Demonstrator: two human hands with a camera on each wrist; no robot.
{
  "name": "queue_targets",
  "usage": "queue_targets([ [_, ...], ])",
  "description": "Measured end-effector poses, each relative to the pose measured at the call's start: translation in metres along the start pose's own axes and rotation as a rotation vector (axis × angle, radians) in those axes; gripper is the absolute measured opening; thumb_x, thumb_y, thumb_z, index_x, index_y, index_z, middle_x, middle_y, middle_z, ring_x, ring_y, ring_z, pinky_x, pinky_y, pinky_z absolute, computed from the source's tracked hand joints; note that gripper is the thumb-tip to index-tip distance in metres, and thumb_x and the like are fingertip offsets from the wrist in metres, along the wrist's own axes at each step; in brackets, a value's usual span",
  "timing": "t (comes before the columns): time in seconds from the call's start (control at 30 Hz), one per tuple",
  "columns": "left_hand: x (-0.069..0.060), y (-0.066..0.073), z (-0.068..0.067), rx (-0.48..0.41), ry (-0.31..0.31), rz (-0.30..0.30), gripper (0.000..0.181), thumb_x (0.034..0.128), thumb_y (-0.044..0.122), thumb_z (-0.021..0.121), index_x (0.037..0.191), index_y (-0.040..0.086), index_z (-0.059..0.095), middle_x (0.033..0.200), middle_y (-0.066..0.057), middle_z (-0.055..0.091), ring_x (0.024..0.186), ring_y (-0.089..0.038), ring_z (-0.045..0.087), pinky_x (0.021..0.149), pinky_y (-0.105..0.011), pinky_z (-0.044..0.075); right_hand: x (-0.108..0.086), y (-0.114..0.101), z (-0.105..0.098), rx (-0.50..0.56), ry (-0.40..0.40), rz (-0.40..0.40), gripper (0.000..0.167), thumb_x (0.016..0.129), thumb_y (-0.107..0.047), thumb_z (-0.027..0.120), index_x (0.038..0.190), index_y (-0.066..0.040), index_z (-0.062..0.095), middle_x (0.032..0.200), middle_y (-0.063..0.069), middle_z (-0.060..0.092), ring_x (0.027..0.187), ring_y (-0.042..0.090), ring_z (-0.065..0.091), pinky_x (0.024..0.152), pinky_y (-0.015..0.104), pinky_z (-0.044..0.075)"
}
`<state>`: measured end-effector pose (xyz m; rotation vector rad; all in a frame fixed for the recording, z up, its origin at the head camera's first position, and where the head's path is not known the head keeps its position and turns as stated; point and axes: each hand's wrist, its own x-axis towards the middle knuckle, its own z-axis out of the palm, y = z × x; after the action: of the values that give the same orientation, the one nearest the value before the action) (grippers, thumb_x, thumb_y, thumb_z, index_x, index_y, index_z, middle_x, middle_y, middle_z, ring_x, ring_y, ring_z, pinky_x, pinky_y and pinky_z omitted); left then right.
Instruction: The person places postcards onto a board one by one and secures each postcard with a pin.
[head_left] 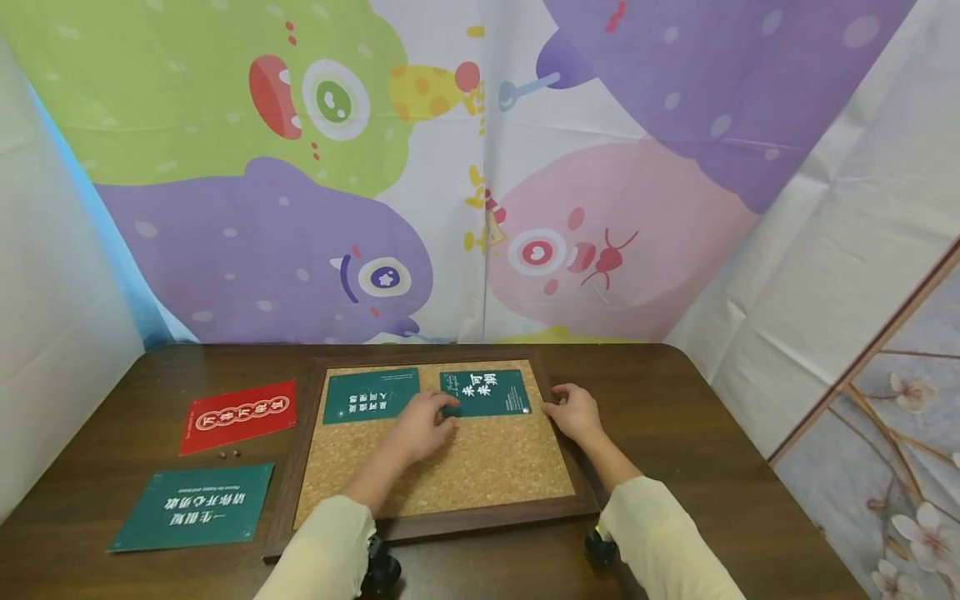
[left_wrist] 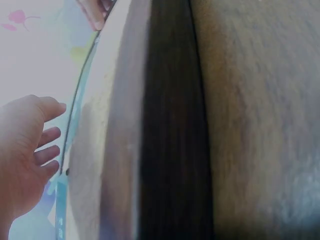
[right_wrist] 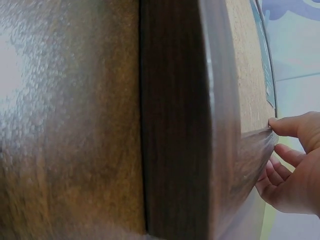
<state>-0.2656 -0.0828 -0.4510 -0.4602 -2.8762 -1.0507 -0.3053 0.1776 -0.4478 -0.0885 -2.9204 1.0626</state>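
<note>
A framed cork board (head_left: 450,467) lies on the table, with two green cards on its upper part. My left hand (head_left: 422,427) is over the board between them, its fingertips by the left edge of the right green card (head_left: 486,393). In the left wrist view the fingers of that left hand (left_wrist: 25,150) are spread apart, holding nothing visible. At the board's right side, my right hand (head_left: 576,412) holds the wooden frame (right_wrist: 250,155), thumb on top and fingers at the outer edge. A small shiny pin (head_left: 525,409) sits at the right card's lower corner.
The left green card (head_left: 372,395) carries a pin (head_left: 341,413) near its lower left corner. Left of the board, a red card (head_left: 238,416) and another green card (head_left: 193,507) lie on the table (head_left: 697,467). Two small pins (head_left: 228,454) lie between these cards.
</note>
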Motion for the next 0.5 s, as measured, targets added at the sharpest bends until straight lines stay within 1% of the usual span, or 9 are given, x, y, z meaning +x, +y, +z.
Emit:
queue_targets([
  [0.1, -0.003, 0.000, -0.006, -0.001, 0.026, -0.003, 0.030, 0.0903, 0.017, 0.060, 0.118, 0.007, 0.062, 0.116, -0.012, 0.059, 0.105, -0.028, 0.055, 0.088, -0.043, 0.047, 0.000, 0.000, 0.001, 0.004, -0.001, 0.002, 0.039, 0.084, -0.016, 0.066, 0.117, 0.004, 0.059, 0.096, 0.017, 0.064, 0.085, 0.027, 0.060, 0.078, 0.042, 0.050],
  [0.17, -0.006, -0.001, -0.011, -0.020, 0.037, -0.006, 0.031, 0.0903, 0.016, 0.060, 0.120, 0.006, 0.061, 0.116, -0.013, 0.059, 0.105, -0.029, 0.056, 0.088, -0.044, 0.048, 0.000, 0.001, 0.001, 0.002, 0.000, -0.003, 0.039, 0.084, -0.016, 0.066, 0.117, 0.004, 0.059, 0.096, 0.018, 0.064, 0.086, 0.027, 0.060, 0.078, 0.043, 0.050],
  [0.23, -0.009, -0.001, -0.017, -0.029, 0.043, -0.022, 0.033, 0.0906, 0.017, 0.060, 0.121, 0.006, 0.060, 0.122, -0.014, 0.057, 0.109, -0.030, 0.055, 0.089, -0.045, 0.048, -0.001, 0.000, 0.001, 0.005, -0.001, -0.001, 0.039, 0.084, -0.016, 0.066, 0.117, 0.004, 0.059, 0.096, 0.018, 0.064, 0.086, 0.027, 0.060, 0.078, 0.043, 0.049],
  [0.33, -0.013, -0.003, -0.025, -0.033, 0.047, -0.047, 0.037, 0.0906, 0.018, 0.060, 0.125, 0.005, 0.057, 0.123, -0.015, 0.056, 0.107, -0.030, 0.056, 0.088, -0.045, 0.049, -0.001, 0.000, 0.000, 0.010, -0.002, 0.002, 0.039, 0.084, -0.016, 0.065, 0.118, 0.004, 0.058, 0.094, 0.017, 0.064, 0.085, 0.027, 0.060, 0.078, 0.043, 0.049],
  [0.37, -0.014, -0.003, -0.028, -0.033, 0.045, -0.064, 0.038, 0.0906, 0.019, 0.060, 0.126, 0.005, 0.056, 0.123, -0.015, 0.056, 0.107, -0.030, 0.056, 0.088, -0.045, 0.049, -0.001, 0.000, 0.000, 0.012, -0.003, 0.005, 0.040, 0.084, -0.016, 0.066, 0.118, 0.004, 0.058, 0.094, 0.017, 0.064, 0.085, 0.027, 0.059, 0.078, 0.043, 0.049],
  [0.43, -0.017, -0.005, -0.032, -0.025, 0.047, -0.080, 0.041, 0.0905, 0.020, 0.060, 0.128, 0.005, 0.055, 0.125, -0.016, 0.055, 0.112, -0.032, 0.055, 0.093, -0.048, 0.047, -0.001, 0.000, 0.000, 0.011, -0.007, 0.012, 0.041, 0.084, -0.016, 0.066, 0.119, 0.003, 0.058, 0.095, 0.017, 0.063, 0.085, 0.026, 0.059, 0.078, 0.043, 0.049],
  [0.5, -0.020, -0.007, -0.038, -0.022, 0.046, -0.095, 0.043, 0.0911, 0.021, 0.060, 0.130, 0.005, 0.053, 0.129, -0.017, 0.054, 0.120, -0.034, 0.050, 0.099, -0.050, 0.043, -0.001, 0.000, 0.000, 0.008, -0.010, 0.015, 0.041, 0.085, -0.017, 0.065, 0.120, 0.003, 0.057, 0.095, 0.017, 0.063, 0.084, 0.026, 0.059, 0.077, 0.043, 0.049],
])
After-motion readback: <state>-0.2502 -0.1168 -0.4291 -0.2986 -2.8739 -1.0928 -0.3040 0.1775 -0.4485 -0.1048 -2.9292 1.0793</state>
